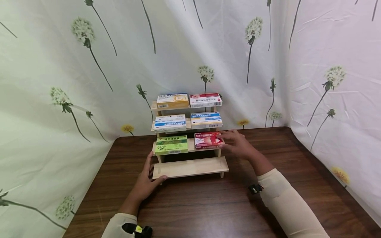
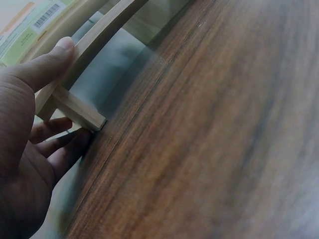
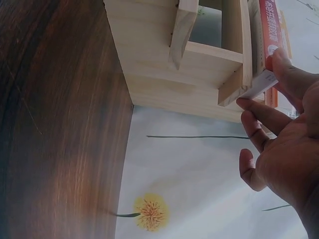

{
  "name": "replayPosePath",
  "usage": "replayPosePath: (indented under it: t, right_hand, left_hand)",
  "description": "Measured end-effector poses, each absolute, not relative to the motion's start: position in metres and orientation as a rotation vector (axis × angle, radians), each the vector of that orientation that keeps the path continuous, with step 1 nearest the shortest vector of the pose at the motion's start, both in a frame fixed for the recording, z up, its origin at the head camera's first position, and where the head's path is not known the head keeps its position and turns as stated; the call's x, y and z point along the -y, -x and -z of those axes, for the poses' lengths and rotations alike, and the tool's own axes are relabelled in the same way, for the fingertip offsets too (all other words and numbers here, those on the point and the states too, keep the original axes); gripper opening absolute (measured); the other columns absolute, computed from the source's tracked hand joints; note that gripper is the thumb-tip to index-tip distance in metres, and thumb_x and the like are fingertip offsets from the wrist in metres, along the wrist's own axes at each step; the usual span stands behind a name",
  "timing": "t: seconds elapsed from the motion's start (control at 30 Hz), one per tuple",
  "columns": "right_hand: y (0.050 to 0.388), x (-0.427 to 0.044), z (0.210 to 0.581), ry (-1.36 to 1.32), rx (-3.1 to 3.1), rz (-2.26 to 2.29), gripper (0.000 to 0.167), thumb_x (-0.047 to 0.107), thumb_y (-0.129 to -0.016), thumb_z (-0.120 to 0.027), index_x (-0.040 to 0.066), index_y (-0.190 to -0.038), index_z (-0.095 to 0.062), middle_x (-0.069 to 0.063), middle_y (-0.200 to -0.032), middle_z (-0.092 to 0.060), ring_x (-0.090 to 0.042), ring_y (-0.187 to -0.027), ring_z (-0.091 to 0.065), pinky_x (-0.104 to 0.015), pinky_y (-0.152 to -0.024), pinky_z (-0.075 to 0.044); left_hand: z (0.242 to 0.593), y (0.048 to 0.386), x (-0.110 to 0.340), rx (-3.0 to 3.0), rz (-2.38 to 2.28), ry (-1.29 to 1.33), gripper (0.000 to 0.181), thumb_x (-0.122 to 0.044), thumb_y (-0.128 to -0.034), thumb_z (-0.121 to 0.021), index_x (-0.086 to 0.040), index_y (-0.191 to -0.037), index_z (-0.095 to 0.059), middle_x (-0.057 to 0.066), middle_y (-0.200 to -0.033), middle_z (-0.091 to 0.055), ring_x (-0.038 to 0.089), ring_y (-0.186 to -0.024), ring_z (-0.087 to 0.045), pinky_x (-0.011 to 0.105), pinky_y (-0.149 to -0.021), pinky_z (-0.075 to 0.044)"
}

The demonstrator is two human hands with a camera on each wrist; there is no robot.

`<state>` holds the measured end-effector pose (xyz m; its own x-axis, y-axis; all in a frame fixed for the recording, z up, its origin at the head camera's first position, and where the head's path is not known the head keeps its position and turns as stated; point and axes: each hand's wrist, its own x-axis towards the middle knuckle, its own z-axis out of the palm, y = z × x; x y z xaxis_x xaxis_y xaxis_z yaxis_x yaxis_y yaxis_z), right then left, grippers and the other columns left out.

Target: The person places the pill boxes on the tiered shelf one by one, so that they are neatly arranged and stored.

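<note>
A wooden stepped rack (image 1: 190, 168) stands on the table, with medicine boxes on its upper three tiers. My left hand (image 1: 145, 184) holds the left end of its lowest step; in the left wrist view the thumb (image 2: 52, 60) lies on the step's front edge and the fingers bend in behind its leg. On the third tier down, at the right, my right hand (image 1: 238, 144) has thumb and fingers at the right end of a red medicine box (image 1: 205, 140). The right wrist view shows that box (image 3: 269, 30) on the tier, its end between thumb and fingers. Beside it lies a green medicine box (image 1: 171, 145).
Above are two white-and-blue boxes (image 1: 170, 123), then a yellow-and-white box (image 1: 172, 100) and a red-and-white box (image 1: 205, 100) on the top tier. Dandelion-print cloth (image 1: 178, 43) hangs behind and at both sides of the dark wooden table (image 1: 202, 205).
</note>
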<state>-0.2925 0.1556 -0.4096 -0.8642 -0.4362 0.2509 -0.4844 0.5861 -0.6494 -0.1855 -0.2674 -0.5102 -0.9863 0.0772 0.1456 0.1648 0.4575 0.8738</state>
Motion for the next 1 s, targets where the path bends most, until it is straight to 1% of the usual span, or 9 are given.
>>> replayPosePath:
  t: [0.13,0.27,0.4,0.5,0.6,0.67,0.77,0.9,1.0]
  right_hand:
    - [0.291,-0.153,0.41,-0.785,2.738,-1.157,0.043,0.02,-0.101,-0.08,0.015,-0.144,-0.074,-0.018,-0.163,-0.057,-0.043,-0.142,-0.049,-0.081,-0.121,-0.014]
    - [0.291,-0.152,0.413,-0.793,2.728,-1.132,0.043,0.02,-0.101,-0.08,0.014,-0.144,-0.074,-0.019,-0.158,-0.061,-0.041,-0.137,-0.052,-0.076,-0.117,-0.022]
    - [0.291,-0.151,0.416,-0.796,2.727,-1.117,0.042,0.02,-0.101,-0.08,0.014,-0.143,-0.075,-0.018,-0.157,-0.063,-0.037,-0.13,-0.054,-0.073,-0.113,-0.026]
    - [0.29,-0.151,0.416,-0.791,2.733,-1.127,0.043,0.019,-0.101,-0.08,0.014,-0.143,-0.074,-0.019,-0.157,-0.062,-0.035,-0.126,-0.054,-0.071,-0.113,-0.026]
    - [0.291,-0.152,0.416,-0.794,2.734,-1.123,0.045,0.021,-0.102,-0.08,0.014,-0.146,-0.073,-0.02,-0.158,-0.061,-0.036,-0.128,-0.053,-0.072,-0.114,-0.026]
    - [0.291,-0.152,0.416,-0.793,2.734,-1.127,0.05,0.022,-0.101,-0.082,0.014,-0.148,-0.07,-0.02,-0.159,-0.06,-0.038,-0.132,-0.052,-0.073,-0.116,-0.025]
    - [0.292,-0.154,0.416,-0.788,2.736,-1.109,0.059,0.027,-0.098,-0.086,0.016,-0.152,-0.067,-0.019,-0.161,-0.059,-0.041,-0.139,-0.049,-0.077,-0.118,-0.027]
    - [0.293,-0.159,0.418,-0.768,2.716,-1.106,0.064,0.027,-0.092,-0.092,0.019,-0.151,-0.069,-0.016,-0.165,-0.056,-0.043,-0.142,-0.048,-0.073,-0.115,-0.04]
    - [0.293,-0.163,0.418,-0.763,2.693,-1.148,0.062,0.025,-0.089,-0.094,0.018,-0.146,-0.073,-0.014,-0.165,-0.056,-0.042,-0.141,-0.049,-0.068,-0.11,-0.048]
  left_hand:
    - [0.51,0.186,0.267,2.612,1.571,0.225,0.117,-0.033,-0.0984,-0.086,-0.051,-0.173,0.002,0.031,-0.174,-0.033,0.054,-0.154,-0.046,0.069,-0.109,-0.053]
    - [0.51,0.186,0.266,2.612,1.582,0.224,0.117,-0.032,-0.0983,-0.086,-0.054,-0.172,0.002,0.031,-0.172,-0.037,0.053,-0.153,-0.047,0.069,-0.108,-0.053]
    - [0.51,0.185,0.266,2.613,1.585,0.221,0.117,-0.032,-0.098,-0.086,-0.057,-0.171,0.001,0.03,-0.174,-0.034,0.053,-0.155,-0.045,0.069,-0.108,-0.053]
    - [0.509,0.185,0.266,2.61,1.59,0.224,0.117,-0.033,-0.0981,-0.086,-0.053,-0.173,0.002,0.032,-0.174,-0.033,0.054,-0.155,-0.045,0.068,-0.106,-0.055]
    - [0.508,0.185,0.266,2.61,1.597,0.226,0.117,-0.033,-0.0984,-0.086,-0.051,-0.174,0.002,0.033,-0.172,-0.035,0.054,-0.154,-0.047,0.066,-0.105,-0.057]
    - [0.508,0.185,0.266,2.608,1.593,0.226,0.117,-0.033,-0.0982,-0.086,-0.049,-0.174,0.001,0.034,-0.171,-0.036,0.054,-0.153,-0.048,0.065,-0.105,-0.057]
    - [0.508,0.184,0.266,2.613,1.577,0.231,0.117,-0.034,-0.0985,-0.085,-0.045,-0.175,0.002,0.033,-0.171,-0.037,0.053,-0.153,-0.047,0.065,-0.105,-0.057]
    - [0.509,0.183,0.265,2.618,1.56,0.235,0.117,-0.035,-0.099,-0.085,-0.045,-0.175,0.004,0.031,-0.175,-0.031,0.053,-0.155,-0.044,0.067,-0.107,-0.055]
    - [0.508,0.183,0.264,2.615,1.56,0.238,0.117,-0.034,-0.0992,-0.084,-0.049,-0.174,0.005,0.024,-0.182,-0.019,0.053,-0.158,-0.039,0.068,-0.109,-0.053]
